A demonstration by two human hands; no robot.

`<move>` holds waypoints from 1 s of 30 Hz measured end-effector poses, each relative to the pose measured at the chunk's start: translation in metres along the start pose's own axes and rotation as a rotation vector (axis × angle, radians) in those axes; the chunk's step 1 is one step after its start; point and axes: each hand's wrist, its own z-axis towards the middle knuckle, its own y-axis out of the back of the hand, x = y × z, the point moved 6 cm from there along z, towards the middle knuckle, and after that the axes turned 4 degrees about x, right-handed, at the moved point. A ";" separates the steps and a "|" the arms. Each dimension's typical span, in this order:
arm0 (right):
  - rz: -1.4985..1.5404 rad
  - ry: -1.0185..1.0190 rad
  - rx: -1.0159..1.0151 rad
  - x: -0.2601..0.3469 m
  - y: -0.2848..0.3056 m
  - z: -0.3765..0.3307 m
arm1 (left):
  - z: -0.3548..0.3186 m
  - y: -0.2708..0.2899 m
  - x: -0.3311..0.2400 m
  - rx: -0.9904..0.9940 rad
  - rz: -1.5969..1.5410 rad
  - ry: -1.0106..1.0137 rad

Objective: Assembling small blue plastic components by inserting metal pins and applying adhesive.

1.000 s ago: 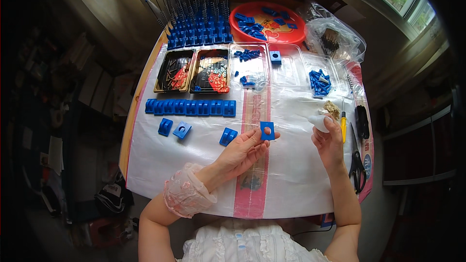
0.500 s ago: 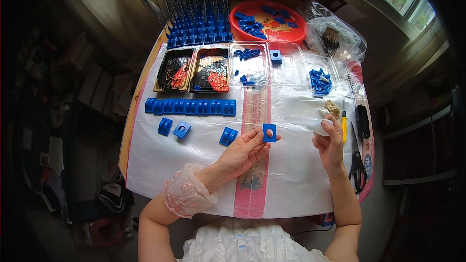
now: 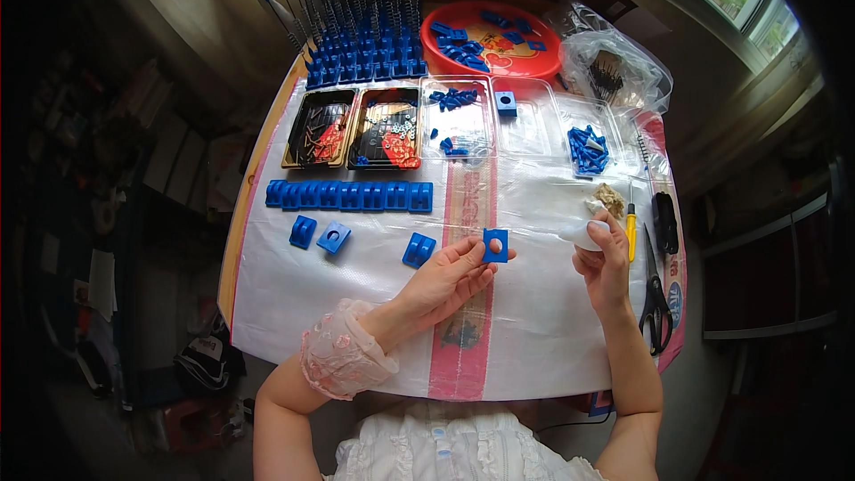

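Observation:
My left hand (image 3: 450,278) holds a small blue square plastic block (image 3: 496,245) with a hole in its middle, pinched between thumb and fingers above the white sheet (image 3: 534,321). My right hand (image 3: 604,260) is to the right, fingers closed around a small white object (image 3: 583,233) near a yellow-handled screwdriver (image 3: 631,233). Three loose blue blocks (image 3: 333,237) lie to the left of my left hand. A row of joined blue blocks (image 3: 349,195) lies beyond them.
Two black trays (image 3: 358,127) with small parts, clear trays (image 3: 494,120) with blue pieces, a red round tray (image 3: 492,38), a rack of blue pin-topped parts (image 3: 361,31) and a plastic bag (image 3: 614,67) stand at the back. Scissors (image 3: 655,298) lie at the right edge.
My right hand has moved slightly left and lifted the white object. My left hand keeps the blue block in nearly the same spot.

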 end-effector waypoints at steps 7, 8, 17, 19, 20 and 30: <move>0.011 -0.012 -0.007 -0.002 0.001 0.000 | 0.000 0.002 0.001 0.003 -0.010 0.000; 0.021 -0.007 -0.003 -0.001 0.001 0.000 | 0.000 0.003 0.001 0.008 -0.009 -0.001; 0.017 0.012 -0.002 0.001 -0.001 -0.001 | 0.000 0.002 0.001 0.000 -0.001 0.008; 0.035 0.020 -0.002 0.002 -0.001 -0.002 | 0.000 0.002 0.001 -0.006 0.000 0.012; 0.036 0.020 -0.003 0.002 -0.001 -0.002 | -0.001 0.002 0.001 -0.009 0.001 0.014; 0.010 0.018 -0.013 0.001 0.000 -0.001 | -0.001 0.000 0.001 0.008 0.009 0.009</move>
